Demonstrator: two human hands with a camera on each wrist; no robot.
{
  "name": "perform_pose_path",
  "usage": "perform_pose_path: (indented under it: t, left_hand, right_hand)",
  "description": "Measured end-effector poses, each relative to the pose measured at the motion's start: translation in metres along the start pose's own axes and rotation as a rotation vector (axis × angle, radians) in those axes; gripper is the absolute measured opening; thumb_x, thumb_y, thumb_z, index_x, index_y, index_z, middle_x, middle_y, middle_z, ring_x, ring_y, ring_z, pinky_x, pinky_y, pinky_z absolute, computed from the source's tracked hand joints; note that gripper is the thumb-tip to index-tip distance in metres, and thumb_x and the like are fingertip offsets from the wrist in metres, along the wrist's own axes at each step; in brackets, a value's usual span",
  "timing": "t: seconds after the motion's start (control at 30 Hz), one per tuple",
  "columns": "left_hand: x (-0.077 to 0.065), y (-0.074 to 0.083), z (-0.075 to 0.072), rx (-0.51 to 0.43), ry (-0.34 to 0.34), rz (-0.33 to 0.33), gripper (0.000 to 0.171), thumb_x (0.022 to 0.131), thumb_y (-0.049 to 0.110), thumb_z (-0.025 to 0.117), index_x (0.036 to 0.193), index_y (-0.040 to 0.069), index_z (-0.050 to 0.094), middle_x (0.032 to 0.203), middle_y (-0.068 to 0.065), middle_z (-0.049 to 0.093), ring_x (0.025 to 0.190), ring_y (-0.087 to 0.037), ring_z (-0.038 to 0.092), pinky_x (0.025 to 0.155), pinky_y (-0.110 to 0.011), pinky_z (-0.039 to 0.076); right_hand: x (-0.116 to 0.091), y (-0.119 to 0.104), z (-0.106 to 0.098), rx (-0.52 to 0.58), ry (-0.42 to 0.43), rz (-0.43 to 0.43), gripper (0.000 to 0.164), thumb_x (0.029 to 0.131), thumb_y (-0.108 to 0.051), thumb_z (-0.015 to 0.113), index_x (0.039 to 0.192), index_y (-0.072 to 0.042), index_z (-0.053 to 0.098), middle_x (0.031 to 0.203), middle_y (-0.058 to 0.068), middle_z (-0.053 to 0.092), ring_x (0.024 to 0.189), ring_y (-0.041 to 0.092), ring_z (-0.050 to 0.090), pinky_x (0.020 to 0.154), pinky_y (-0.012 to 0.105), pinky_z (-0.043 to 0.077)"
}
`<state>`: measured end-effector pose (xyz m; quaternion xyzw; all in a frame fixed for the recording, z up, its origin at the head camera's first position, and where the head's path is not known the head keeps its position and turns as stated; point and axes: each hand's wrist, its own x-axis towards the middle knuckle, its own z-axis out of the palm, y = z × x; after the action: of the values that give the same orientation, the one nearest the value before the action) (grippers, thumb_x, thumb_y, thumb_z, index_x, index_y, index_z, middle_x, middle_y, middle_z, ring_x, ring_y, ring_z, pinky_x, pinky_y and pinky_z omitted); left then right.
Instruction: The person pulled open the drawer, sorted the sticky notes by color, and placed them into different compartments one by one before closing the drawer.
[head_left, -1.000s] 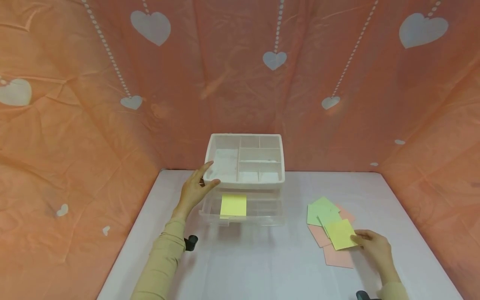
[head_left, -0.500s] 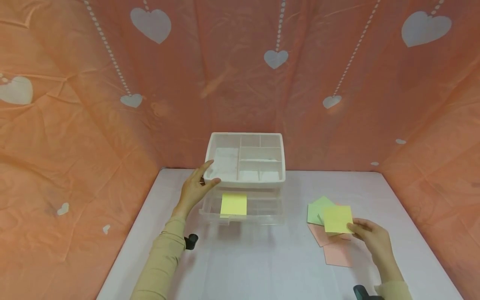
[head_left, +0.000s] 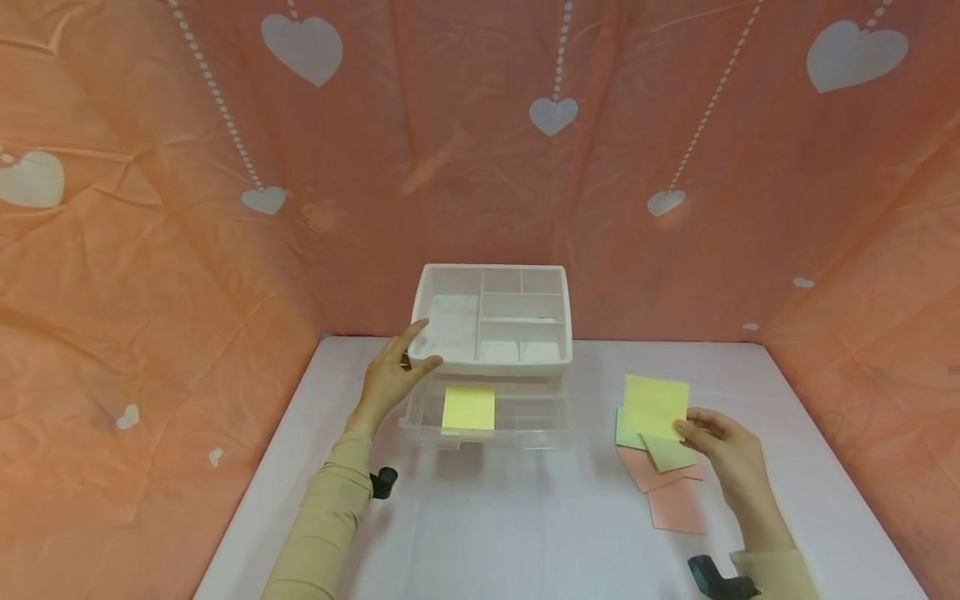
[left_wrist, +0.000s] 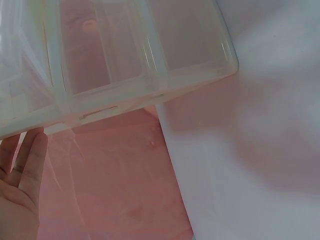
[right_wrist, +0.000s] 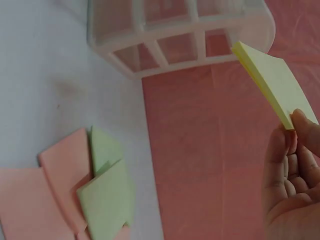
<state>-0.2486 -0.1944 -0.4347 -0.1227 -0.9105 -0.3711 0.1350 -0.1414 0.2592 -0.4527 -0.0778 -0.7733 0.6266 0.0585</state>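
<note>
My right hand (head_left: 731,454) pinches a yellow sticky note pad (head_left: 655,406) by its lower right corner, above several green and pink note pads. In the right wrist view, the pad (right_wrist: 275,82) shows its thick edge between thumb and fingers. At the left front corner of a white organizer (head_left: 491,368), my left hand (head_left: 386,383) rests straight fingers and thumb on the rim. In the left wrist view, its fingertips touch the organizer's side (left_wrist: 65,122). A clear drawer (head_left: 532,417) is pulled out below the compartment tray, with another yellow note pad (head_left: 468,408) lying in it.
Green note pads (head_left: 670,454) and pink note pads (head_left: 677,507) overlap on the white table (head_left: 510,533) at right. An orange cloth with hearts (head_left: 480,192) surrounds the table behind and on both sides. Dark wrist mounts (head_left: 720,579) sit beneath the forearms.
My right hand has lifted the yellow note pad off the pile, moved it forward and slightly left, and tilted it up. The left hand has stayed on the organizer.
</note>
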Motion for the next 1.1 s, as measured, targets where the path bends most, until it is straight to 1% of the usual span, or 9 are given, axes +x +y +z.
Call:
perform_pose_path:
  t: [0.1, 0.13, 0.3, 0.53, 0.6, 0.67, 0.87, 0.93, 1.1]
  left_hand:
    - [0.0, 0.0, 0.0, 0.001, 0.001, 0.001, 0.065, 0.082, 0.047, 0.065, 0.14, 0.041, 0.036, 0.081, -0.005, 0.046, 0.068, -0.017, 0.043, 0.061, -0.028, 0.038]
    - [0.0, 0.001, 0.0, 0.005, 0.003, 0.005, 0.065, 0.082, 0.047, 0.065, 0.14, 0.041, 0.036, 0.082, -0.005, 0.046, 0.068, -0.016, 0.043, 0.061, -0.028, 0.038]
    - [0.001, 0.001, -0.001, -0.005, 0.014, 0.015, 0.064, 0.083, 0.046, 0.065, 0.14, 0.04, 0.036, 0.083, -0.005, 0.047, 0.067, -0.016, 0.044, 0.062, -0.028, 0.039]
    - [-0.001, 0.001, 0.0, -0.011, 0.006, 0.01, 0.064, 0.083, 0.046, 0.065, 0.14, 0.041, 0.036, 0.082, -0.004, 0.046, 0.067, -0.016, 0.044, 0.061, -0.028, 0.039]
    - [-0.001, 0.001, 0.0, -0.014, 0.01, 0.012, 0.064, 0.083, 0.046, 0.065, 0.14, 0.04, 0.037, 0.081, -0.005, 0.046, 0.067, -0.016, 0.044, 0.061, -0.028, 0.039]
    - [-0.001, 0.001, 0.0, -0.01, 0.015, 0.015, 0.064, 0.083, 0.046, 0.065, 0.14, 0.04, 0.037, 0.081, -0.005, 0.046, 0.067, -0.017, 0.044, 0.061, -0.028, 0.04]
    - [-0.001, 0.0, 0.0, 0.003, 0.014, 0.009, 0.065, 0.083, 0.046, 0.065, 0.141, 0.04, 0.036, 0.084, -0.005, 0.048, 0.069, -0.016, 0.045, 0.064, -0.028, 0.04]
    - [-0.001, 0.0, 0.0, 0.004, 0.01, 0.009, 0.065, 0.083, 0.046, 0.065, 0.141, 0.04, 0.035, 0.084, -0.005, 0.048, 0.069, -0.016, 0.045, 0.064, -0.028, 0.04]
    - [-0.001, 0.0, 0.001, 0.0, 0.011, 0.011, 0.065, 0.083, 0.046, 0.065, 0.141, 0.04, 0.036, 0.084, -0.005, 0.048, 0.069, -0.016, 0.045, 0.063, -0.028, 0.04]
  right_hand:
    - [-0.003, -0.012, 0.009, 0.078, -0.007, -0.031, 0.012, 0.086, -0.017, 0.068, 0.097, -0.013, 0.065, 0.079, -0.015, 0.067, 0.074, -0.001, 0.064, 0.069, 0.015, 0.053]
    - [-0.005, -0.02, 0.013, 0.05, -0.001, -0.012, 0.012, 0.085, -0.02, 0.069, 0.095, -0.015, 0.064, 0.078, -0.017, 0.065, 0.074, -0.002, 0.063, 0.07, 0.015, 0.053]
    - [-0.005, -0.04, 0.032, 0.084, -0.003, -0.036, 0.009, 0.084, -0.016, 0.07, 0.091, -0.019, 0.065, 0.077, -0.017, 0.065, 0.072, -0.001, 0.063, 0.069, 0.015, 0.053]
    - [-0.003, -0.053, 0.058, 0.139, -0.06, -0.053, 0.009, 0.084, -0.013, 0.069, 0.091, -0.018, 0.065, 0.078, -0.015, 0.065, 0.074, 0.001, 0.063, 0.07, 0.018, 0.054]
    - [-0.002, -0.057, 0.066, 0.154, -0.078, -0.057, 0.009, 0.084, -0.013, 0.069, 0.092, -0.016, 0.065, 0.079, -0.014, 0.065, 0.075, 0.002, 0.063, 0.071, 0.019, 0.054]
    - [-0.002, -0.059, 0.074, 0.142, -0.091, -0.056, 0.012, 0.084, -0.014, 0.069, 0.095, -0.012, 0.064, 0.079, -0.014, 0.065, 0.075, 0.002, 0.063, 0.072, 0.019, 0.054]
    - [0.003, -0.063, 0.1, 0.111, -0.099, -0.035, 0.029, 0.083, -0.015, 0.07, 0.104, 0.004, 0.06, 0.078, -0.013, 0.065, 0.074, 0.004, 0.063, 0.074, 0.022, 0.054]
    - [0.004, -0.063, 0.108, 0.106, -0.099, -0.028, 0.031, 0.083, -0.014, 0.071, 0.105, 0.005, 0.06, 0.079, -0.01, 0.065, 0.073, 0.004, 0.063, 0.074, 0.023, 0.055]
    - [0.003, -0.065, 0.125, 0.069, -0.1, -0.035, 0.031, 0.08, -0.012, 0.073, 0.102, 0.005, 0.062, 0.081, -0.001, 0.066, 0.069, 0.004, 0.062, 0.07, 0.021, 0.053]
